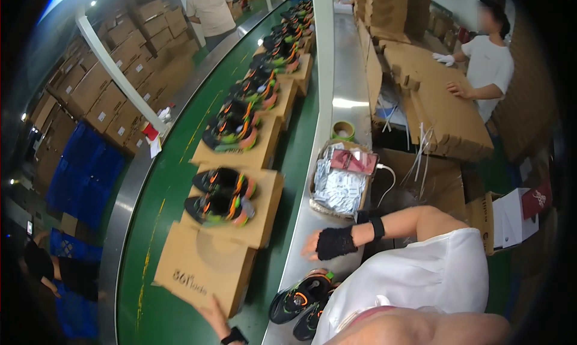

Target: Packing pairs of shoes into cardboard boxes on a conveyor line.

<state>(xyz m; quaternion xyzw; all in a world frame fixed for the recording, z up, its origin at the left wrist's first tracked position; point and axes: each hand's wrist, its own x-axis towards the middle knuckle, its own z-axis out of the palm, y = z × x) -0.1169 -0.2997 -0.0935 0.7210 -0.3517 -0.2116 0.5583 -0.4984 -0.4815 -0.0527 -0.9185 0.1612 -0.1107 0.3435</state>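
At the lower edge, my left hand (213,318) lies with fingers spread against the near side of a closed brown shoebox (207,264) on the green conveyor belt. My right hand (329,243), in a black fingerless glove, hovers over the metal ledge (291,252); its fingers are blurred and partly hidden. Below it, close to my body, a pair of black shoes (299,298) with orange and green trim stands on the ledge. Just beyond the closed box, a similar pair of shoes (221,195) rests on another shoebox (267,192).
More shoeboxes topped with shoes (231,125) line the belt (174,195). On the ledge stand a basket of small packets (339,186) with a phone (354,161) on top, and a tape roll (343,130). A white post (325,62) rises beside the belt. Co-workers stand across and to the right.
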